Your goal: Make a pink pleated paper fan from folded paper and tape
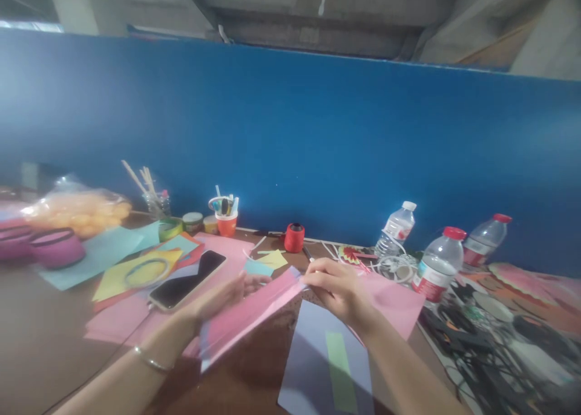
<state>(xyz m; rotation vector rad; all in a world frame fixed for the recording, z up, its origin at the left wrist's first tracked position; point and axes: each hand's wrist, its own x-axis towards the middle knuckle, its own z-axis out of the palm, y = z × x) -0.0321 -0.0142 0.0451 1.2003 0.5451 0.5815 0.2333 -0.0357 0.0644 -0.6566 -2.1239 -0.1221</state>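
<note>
- The right hand pinches the upper end of a pink paper, which slants above the desk.
- The left hand is at the paper's far side, its fingers partly hidden.
- A bracelet circles the left wrist.
- Below the right hand, a green strip lies on a lilac sheet.
- At left, a phone lies near a ring on a yellow sheet.
- A red cylinder stands near the blue wall.
- Three bottles stand at right, near tangled cables.
</note>
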